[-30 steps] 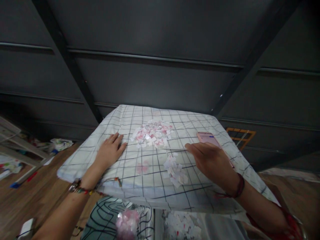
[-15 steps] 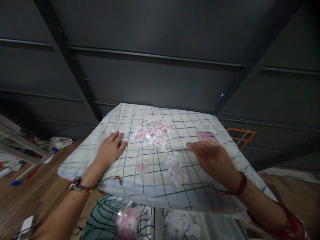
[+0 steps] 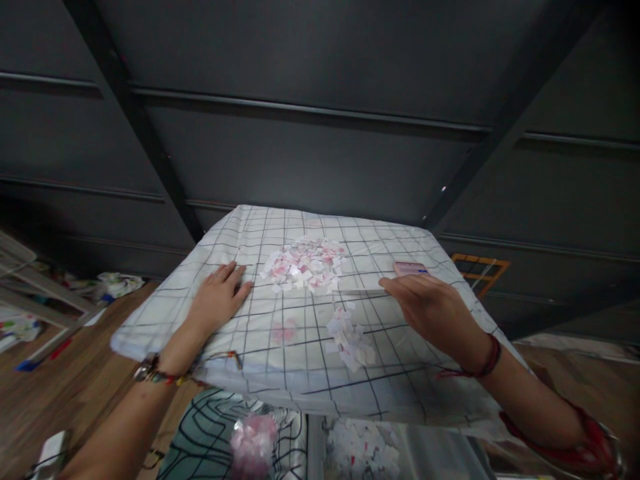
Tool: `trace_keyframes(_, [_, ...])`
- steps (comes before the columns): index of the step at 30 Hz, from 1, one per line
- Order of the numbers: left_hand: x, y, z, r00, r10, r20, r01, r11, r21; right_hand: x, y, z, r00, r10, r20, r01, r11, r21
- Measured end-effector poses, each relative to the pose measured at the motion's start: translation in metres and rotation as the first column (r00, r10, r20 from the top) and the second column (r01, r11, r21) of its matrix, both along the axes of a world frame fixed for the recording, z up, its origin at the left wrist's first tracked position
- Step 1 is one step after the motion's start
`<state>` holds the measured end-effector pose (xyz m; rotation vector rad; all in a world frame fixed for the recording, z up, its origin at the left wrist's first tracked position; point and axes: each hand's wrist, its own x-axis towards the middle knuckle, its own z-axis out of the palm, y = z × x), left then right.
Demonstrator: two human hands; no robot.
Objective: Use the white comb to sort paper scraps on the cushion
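Note:
My left hand [image 3: 219, 298] lies flat on the checked tablecloth [image 3: 185, 307], fingers spread, holding nothing. To its right sits a large pile of white and pink paper scraps [image 3: 305, 265]. My right hand [image 3: 427, 303] pinches one end of a thin white strip [image 3: 360, 291], whose far tip reaches the right edge of that pile. I cannot make out what the strip is made of. A smaller heap of white scraps [image 3: 351, 340] lies nearer to me, below the strip. Just beyond my right hand is a pink phone [image 3: 409, 268], partly hidden by it.
Below the table's front edge are a container with paper scraps [image 3: 363, 448] and a clear bag of pink stuff [image 3: 254, 443] on patterned cloth [image 3: 200, 433]. Dark panels [image 3: 310, 160] rise behind the table. An orange frame [image 3: 483, 272] stands at right, a white power strip [image 3: 53, 450] at lower left.
My right hand has shifted slightly right and away from me, with the strip's tip moving right too. My left hand stays flat on the cloth. The view has shifted a little.

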<state>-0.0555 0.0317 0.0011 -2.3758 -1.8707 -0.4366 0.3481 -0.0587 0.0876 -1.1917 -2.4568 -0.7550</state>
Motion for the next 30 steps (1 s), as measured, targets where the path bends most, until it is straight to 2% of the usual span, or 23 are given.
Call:
trace_keyframes(5, [0.001, 0.000, 0.000, 1.000, 0.005, -0.010, -0.006, 1.000, -0.017, 0.012, -0.007, 0.006, 0.999, -0.036, -0.026, 0.037, 0.998, 0.041])
trace_keyframes(10, [0.001, 0.000, 0.000, 1.000, 0.006, 0.003, -0.005, 1.000, -0.025, 0.010, -0.018, 0.014, 0.999, 0.046, 0.002, -0.046, 0.998, 0.047])
trace_keyframes(18, [0.001, 0.000, 0.002, 1.000, 0.002, -0.005, -0.002, 1.000, -0.025, -0.022, -0.013, 0.022, 0.989, 0.145, 0.022, -0.145, 0.989, 0.027])
trace_keyframes(24, [-0.001, 0.002, -0.003, 1.000, -0.009, 0.006, 0.009, 1.000, 0.008, -0.008, -0.015, 0.035, 0.987, 0.139, 0.079, -0.144, 0.988, 0.062])
trace_keyframes(27, [-0.002, 0.003, -0.005, 1.000, 0.001, 0.007, -0.001, 1.000, 0.021, -0.004, -0.016, 0.035, 0.980, 0.168, 0.102, -0.176, 0.982, 0.070])
trace_keyframes(30, [-0.002, 0.003, -0.005, 1.000, 0.004, 0.001, -0.004, 1.000, 0.024, -0.014, -0.013, 0.032, 0.977, 0.194, 0.087, -0.200, 0.978, 0.062])
